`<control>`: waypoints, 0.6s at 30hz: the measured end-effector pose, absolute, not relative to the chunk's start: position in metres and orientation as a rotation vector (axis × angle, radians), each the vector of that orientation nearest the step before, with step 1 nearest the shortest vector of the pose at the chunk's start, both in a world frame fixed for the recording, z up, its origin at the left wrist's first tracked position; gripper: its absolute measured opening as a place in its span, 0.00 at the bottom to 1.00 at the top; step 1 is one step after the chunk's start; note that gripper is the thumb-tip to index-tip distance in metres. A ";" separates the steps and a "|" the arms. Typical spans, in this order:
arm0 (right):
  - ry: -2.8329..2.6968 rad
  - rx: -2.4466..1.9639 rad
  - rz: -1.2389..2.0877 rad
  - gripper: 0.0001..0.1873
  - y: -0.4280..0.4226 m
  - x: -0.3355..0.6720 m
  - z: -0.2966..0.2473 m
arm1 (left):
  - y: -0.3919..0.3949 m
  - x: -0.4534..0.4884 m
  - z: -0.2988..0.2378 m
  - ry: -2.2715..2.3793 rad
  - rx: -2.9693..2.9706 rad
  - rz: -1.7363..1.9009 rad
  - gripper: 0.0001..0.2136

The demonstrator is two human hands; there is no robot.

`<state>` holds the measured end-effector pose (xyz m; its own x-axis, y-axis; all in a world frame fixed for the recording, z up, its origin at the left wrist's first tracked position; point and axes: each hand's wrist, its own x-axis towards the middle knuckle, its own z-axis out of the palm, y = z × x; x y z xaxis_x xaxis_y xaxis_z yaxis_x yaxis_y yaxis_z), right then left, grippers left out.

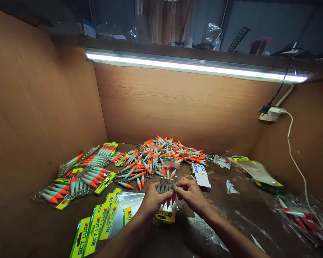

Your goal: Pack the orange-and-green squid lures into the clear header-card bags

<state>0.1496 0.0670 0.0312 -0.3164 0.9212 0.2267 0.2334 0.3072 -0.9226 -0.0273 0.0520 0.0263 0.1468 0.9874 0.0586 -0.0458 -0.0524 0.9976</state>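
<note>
My left hand (154,197) is closed around a row of several fishing lures (165,188), grey-green bodies with red-orange tips pointing down and metal fittings on top. At the right end of that row, my right hand (190,193) pinches a lure with thumb and fingers; its fingertips are partly hidden. Just below the hands lies a clear bag with a yellow BCT LURE label (165,216). Behind them spreads a big loose pile of the same lures (156,156). Flat bags with yellow header labels (97,224) overlap near my left forearm.
Filled lure packs (88,177) are heaped at the left. A white card with handwriting (201,175) lies right of the pile. More packaging (254,170) and bagged red lures (303,218) sit at the right. A white cable (292,147) hangs from a power strip (270,114).
</note>
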 end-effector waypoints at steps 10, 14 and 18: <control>-1.621 -1.099 1.035 0.03 0.072 0.153 0.032 | 0.055 -0.035 0.014 0.966 1.279 1.003 0.22; -1.701 -1.176 0.870 0.08 0.072 0.156 0.034 | 0.060 -0.033 0.003 0.992 1.288 1.070 0.22; -1.742 -1.135 0.795 0.08 0.070 0.156 0.038 | 0.061 -0.031 0.002 0.986 1.289 1.106 0.22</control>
<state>0.1562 0.0701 0.0375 -0.1906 0.9253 0.3278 0.3588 0.3764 -0.8541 -0.0309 0.0608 0.0019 0.2130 0.9759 0.0472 -0.0645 -0.0342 0.9973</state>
